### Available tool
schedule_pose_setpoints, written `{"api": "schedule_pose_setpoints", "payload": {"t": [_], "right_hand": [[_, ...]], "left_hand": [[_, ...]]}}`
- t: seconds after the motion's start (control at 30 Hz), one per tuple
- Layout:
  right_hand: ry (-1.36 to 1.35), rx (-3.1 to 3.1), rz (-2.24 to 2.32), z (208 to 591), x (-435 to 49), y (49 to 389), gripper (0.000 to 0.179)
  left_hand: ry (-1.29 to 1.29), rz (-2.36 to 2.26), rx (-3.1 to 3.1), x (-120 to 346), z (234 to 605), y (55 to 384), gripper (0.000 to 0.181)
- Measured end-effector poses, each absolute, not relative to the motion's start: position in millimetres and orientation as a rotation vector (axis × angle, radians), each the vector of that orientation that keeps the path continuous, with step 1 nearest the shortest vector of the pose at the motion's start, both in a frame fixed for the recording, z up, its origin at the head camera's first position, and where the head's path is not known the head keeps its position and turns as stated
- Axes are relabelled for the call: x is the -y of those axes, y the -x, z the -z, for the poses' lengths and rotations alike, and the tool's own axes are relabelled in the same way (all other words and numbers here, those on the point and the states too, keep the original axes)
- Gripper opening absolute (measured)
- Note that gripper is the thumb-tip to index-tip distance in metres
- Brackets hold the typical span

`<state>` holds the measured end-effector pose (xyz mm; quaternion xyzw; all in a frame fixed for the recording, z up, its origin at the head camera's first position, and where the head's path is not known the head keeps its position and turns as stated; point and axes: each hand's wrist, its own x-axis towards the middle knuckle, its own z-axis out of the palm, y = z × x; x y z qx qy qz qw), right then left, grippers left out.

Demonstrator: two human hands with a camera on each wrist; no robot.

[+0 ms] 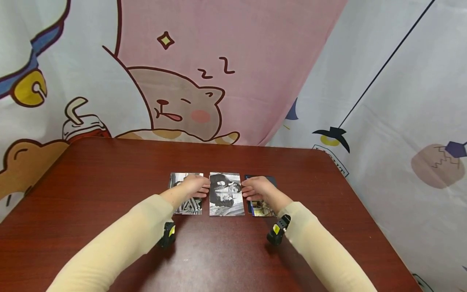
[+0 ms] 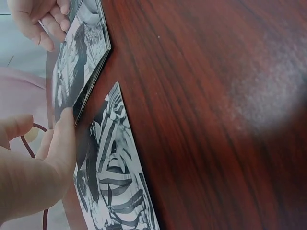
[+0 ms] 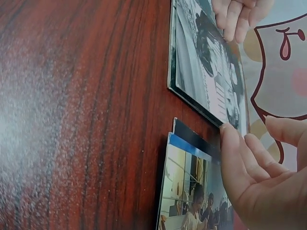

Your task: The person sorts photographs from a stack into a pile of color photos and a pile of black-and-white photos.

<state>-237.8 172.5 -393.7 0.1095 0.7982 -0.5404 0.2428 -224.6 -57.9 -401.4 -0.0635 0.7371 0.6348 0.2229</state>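
In the middle of the trio of photo piles lies a neat stack of photo cards (image 1: pixel 226 198), a black-and-white picture on top. My left hand (image 1: pixel 192 185) reaches over the left black-and-white photo card (image 1: pixel 189 207), its extended fingertips at the stack's left edge. Opposite it, my right hand (image 1: pixel 260 188) has its fingertips against the stack's right edge, above the color photo card (image 3: pixel 192 196) on the right. A dark card (image 3: pixel 189 132) sticks out from under that color one. Both wrist views show layered edges on the middle stack.
All the photos lie on a reddish-brown wooden table (image 1: pixel 226 251). Behind it hangs a cartoon-print cloth (image 1: pixel 277 61) with a sleeping bear. Each wrist carries a small black device (image 1: pixel 279 230) on a strap.
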Motion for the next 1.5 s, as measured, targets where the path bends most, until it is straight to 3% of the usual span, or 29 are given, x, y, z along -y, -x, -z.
{"api": "schedule_pose_setpoints", "payload": {"t": [0.23,0.57,1.5], "right_hand": [[-0.282,-2.168,1.557,395.8,-173.4,238.1,0.040],[-0.287,-2.189,1.557,399.3,-171.2,239.3,0.046],[-0.282,-2.174,1.566,389.6,-155.0,238.4,0.042]], "left_hand": [[0.050,-1.987,-1.843,64.1,497.9,284.9,0.040],[0.165,-1.889,-2.008,39.3,400.8,224.1,0.047],[0.248,-1.833,-2.090,56.2,392.9,230.7,0.037]]}}
